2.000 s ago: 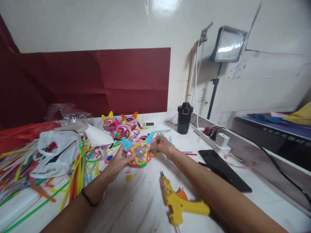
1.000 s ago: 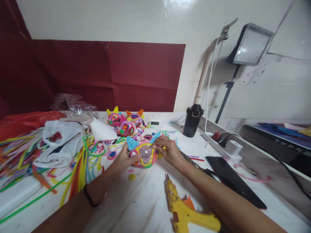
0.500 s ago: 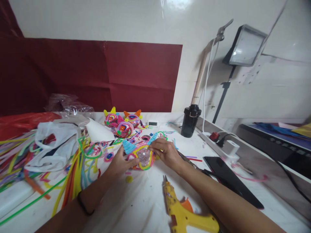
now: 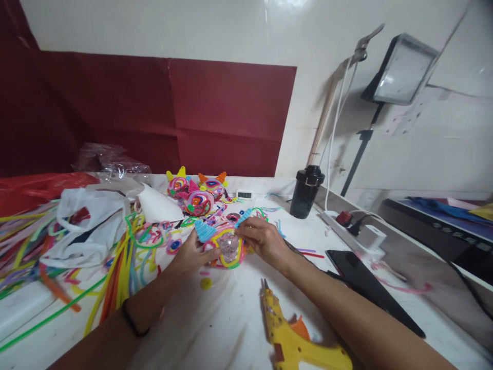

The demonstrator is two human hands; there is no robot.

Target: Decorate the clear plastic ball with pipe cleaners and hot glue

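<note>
A colourful pipe-cleaner animal head (image 4: pixel 230 247) sits low over the table, a clear, pale rounded centre ringed by yellow, pink and green strands. Two blue ears stick up from it, the left ear (image 4: pixel 205 232) and the right ear (image 4: pixel 244 217). My left hand (image 4: pixel 191 255) grips its left side, thumb across the front. With fingertips pinched together, my right hand (image 4: pixel 265 240) holds its upper right edge at the base of the right ear; what exactly lies between those fingertips is hidden. Nearer to me, a yellow glue gun (image 4: pixel 283 329) lies with its nozzle pointing away.
Several finished colourful heads (image 4: pixel 199 202) stand behind, beside a small digital display (image 4: pixel 244 195). Loose pipe cleaners (image 4: pixel 111 288) and white plastic bags (image 4: pixel 88 226) crowd the left. On the right are a black bottle (image 4: pixel 306 192), a dark tablet (image 4: pixel 370 288) and a power strip (image 4: pixel 360 239).
The view has shifted slightly, so the surroundings sit a little differently in the picture. Both hands keep their places on the animal head, with no clear movement.
</note>
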